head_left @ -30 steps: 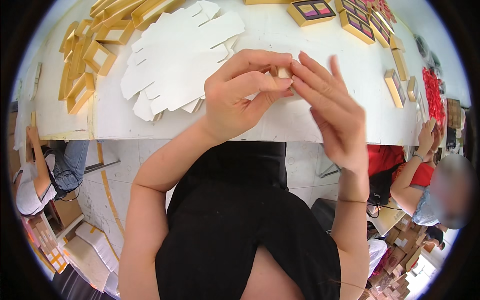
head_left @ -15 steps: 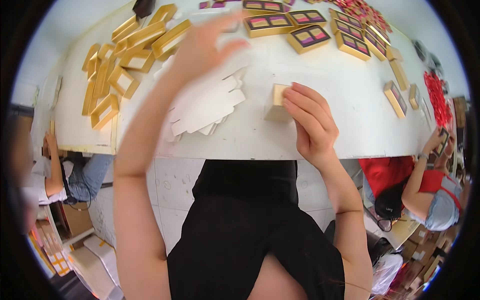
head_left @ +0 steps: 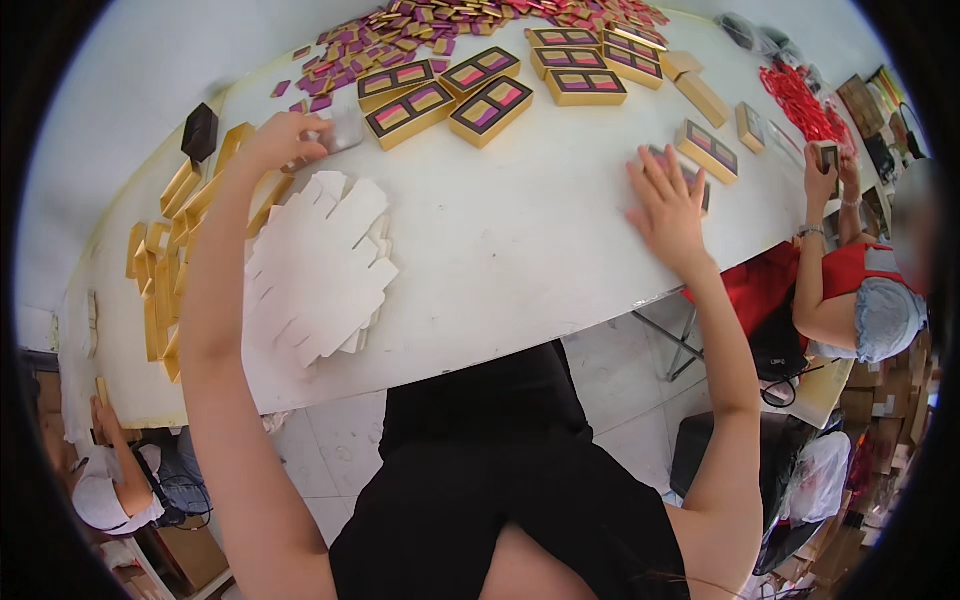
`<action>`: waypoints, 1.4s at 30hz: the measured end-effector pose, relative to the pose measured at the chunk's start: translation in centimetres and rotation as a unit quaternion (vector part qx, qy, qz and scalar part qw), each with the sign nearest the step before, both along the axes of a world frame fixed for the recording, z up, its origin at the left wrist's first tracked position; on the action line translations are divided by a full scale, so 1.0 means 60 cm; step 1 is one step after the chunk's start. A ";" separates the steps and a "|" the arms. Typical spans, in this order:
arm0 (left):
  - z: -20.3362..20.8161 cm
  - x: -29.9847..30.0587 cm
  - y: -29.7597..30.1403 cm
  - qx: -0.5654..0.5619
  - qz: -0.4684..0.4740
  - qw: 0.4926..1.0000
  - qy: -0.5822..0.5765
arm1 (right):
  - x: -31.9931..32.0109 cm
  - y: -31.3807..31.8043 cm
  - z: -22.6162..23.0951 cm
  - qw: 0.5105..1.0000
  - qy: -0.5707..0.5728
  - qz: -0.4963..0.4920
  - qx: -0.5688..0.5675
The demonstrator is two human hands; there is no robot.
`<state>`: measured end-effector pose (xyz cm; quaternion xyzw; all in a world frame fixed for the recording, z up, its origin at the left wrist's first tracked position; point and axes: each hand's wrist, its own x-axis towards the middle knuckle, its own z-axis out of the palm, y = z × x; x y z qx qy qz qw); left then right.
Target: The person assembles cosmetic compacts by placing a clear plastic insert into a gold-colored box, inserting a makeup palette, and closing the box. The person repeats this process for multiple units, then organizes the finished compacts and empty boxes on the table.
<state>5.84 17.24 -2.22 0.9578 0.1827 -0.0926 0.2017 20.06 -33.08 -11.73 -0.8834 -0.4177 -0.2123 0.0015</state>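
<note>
From here I see the right hand (head_left: 668, 212) splayed over a dark-topped box (head_left: 706, 197) — left hand (head_left: 285, 142) by clear plastic (head_left: 345, 131), grip unclear.

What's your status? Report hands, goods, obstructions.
Left hand at clear plastic piece, grip unclear. Right hand spread over dark-topped box. White card stack beside left forearm.

Dark-topped box (head_left: 704, 193) — lying flat, partly hidden.

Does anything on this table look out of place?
One black boxlike object stands out beside the hollow gold rectangular frames, being dark among gold. The stack of flat white cardboard cutouts also looks askew, its edges fanned unevenly.
</note>
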 end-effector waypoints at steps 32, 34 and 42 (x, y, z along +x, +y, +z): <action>0.004 -0.135 -0.294 -0.490 -0.215 0.837 -0.113 | -0.179 0.199 0.235 0.813 0.187 0.396 0.384; 0.007 -0.137 -0.293 -0.469 -0.223 0.847 -0.114 | -0.179 0.183 0.254 0.793 0.313 0.413 0.321; 0.020 -0.144 -0.302 -0.178 -0.236 0.898 -0.327 | -0.184 0.194 0.251 0.851 0.192 0.468 0.141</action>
